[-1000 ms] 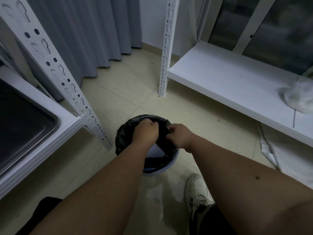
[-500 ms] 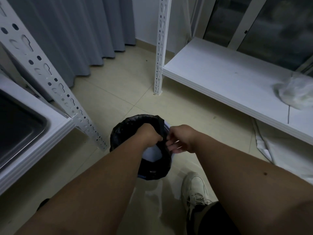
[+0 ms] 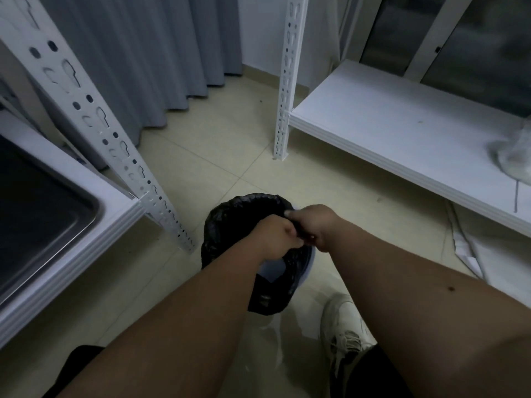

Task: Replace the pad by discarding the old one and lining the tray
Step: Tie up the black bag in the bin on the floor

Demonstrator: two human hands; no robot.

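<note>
While both hands worked at the bin mouth, the discard step appeared near its end. The left hand point(image 3: 277, 238) was closed into a fist, pinching the black bin liner point(image 3: 230, 222), with a pale sheet, probably the old pad point(image 3: 273, 272), showing just beneath it inside the bin. The right hand point(image 3: 314, 225) was closed on the liner's rim beside the left. The liner was thin, glossy and crumpled; the floor bin point(image 3: 309, 270) was round with a pale rim. Further left, the metal tray point(image 3: 43, 214), smooth, dark and round-cornered, lay bare on a white shelf point(image 3: 120, 225); lining remained. Whether the crumpled white material point(image 3: 514, 156) on the far shelf was a fresh pad could not be told.
</note>
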